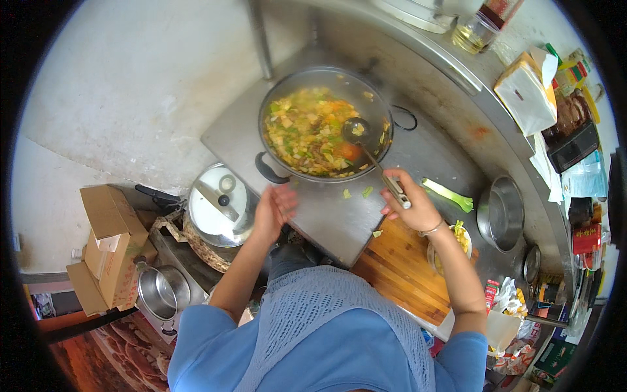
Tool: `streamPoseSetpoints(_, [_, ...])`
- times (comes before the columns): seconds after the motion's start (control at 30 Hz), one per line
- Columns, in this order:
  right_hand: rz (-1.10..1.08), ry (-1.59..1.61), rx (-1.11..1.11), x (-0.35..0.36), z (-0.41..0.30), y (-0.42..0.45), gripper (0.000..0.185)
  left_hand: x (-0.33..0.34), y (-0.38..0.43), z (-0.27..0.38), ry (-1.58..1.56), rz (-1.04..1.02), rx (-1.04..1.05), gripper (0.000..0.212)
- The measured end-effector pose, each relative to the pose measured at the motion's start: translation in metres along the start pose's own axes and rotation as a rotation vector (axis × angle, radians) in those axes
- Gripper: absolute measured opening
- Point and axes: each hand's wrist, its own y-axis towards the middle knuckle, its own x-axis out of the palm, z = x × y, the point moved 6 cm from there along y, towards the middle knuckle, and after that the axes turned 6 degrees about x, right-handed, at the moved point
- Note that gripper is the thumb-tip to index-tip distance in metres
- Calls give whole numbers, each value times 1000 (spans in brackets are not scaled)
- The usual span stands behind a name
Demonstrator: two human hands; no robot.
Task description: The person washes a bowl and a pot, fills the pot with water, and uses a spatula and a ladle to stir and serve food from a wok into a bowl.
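A large two-handled pan (325,179) stands on the steel counter (328,210), filled with chopped green and orange vegetables and pale cubes (308,130) in liquid. My right hand (409,198) grips the handle of a metal ladle (356,130), whose bowl rests inside the pan at its right side and holds a few pieces. Below the pan's dark left handle (269,169), my left hand (277,210) is held with its fingers apart and nothing in it. Scraps of green leaf (367,191) lie on the counter in front of the pan.
At right are a wooden cutting board (401,274), a bowl of yellow-green pieces (462,237), a leek stalk (448,194) and a steel basin (500,213). A glass lid (220,206), a steel pot (163,292) and a cardboard box (110,255) stand at left. A crowded shelf runs along the right wall.
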Motion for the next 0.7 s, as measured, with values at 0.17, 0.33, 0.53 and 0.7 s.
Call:
streamPoseSetpoints(0.17, [-418,1221,131,15,-5,5,56,-4,33,38,130,184,122,36])
streamPoseSetpoints(0.33, [22,580,359,22,12,53,54,0,46,42,212,246,236,29])
streamPoseSetpoints(0.53, [536,-628,-544,35,-37,101,50,1,44,50,234,286,335,26])
streamPoseSetpoints(0.7, [320,-755,-240,75,-39,133,48,5,51,60,226,298,367,26])
